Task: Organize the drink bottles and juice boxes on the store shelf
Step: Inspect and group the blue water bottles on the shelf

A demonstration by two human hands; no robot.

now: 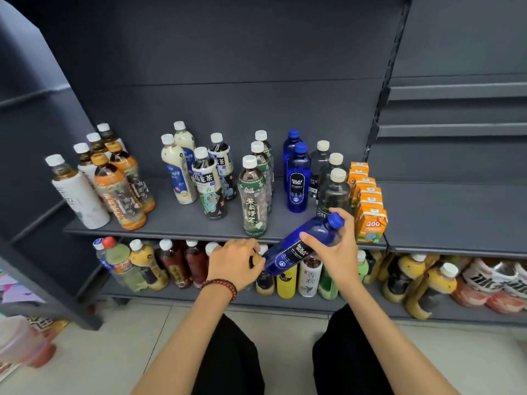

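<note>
The step in hand looked to be shelving. The shelf beyond both hands carried bottles sorted in rows, with the blue row just past the right hand and the juice boxes to its right. The blue soda bottle lay tilted between the hands, cap toward the right one. It probably needed righting and setting at the front of the blue row. The right hand gripped its upper part, fingers curled round. The left hand was curled at its base, but I could not tell whether it gripped it.
</note>
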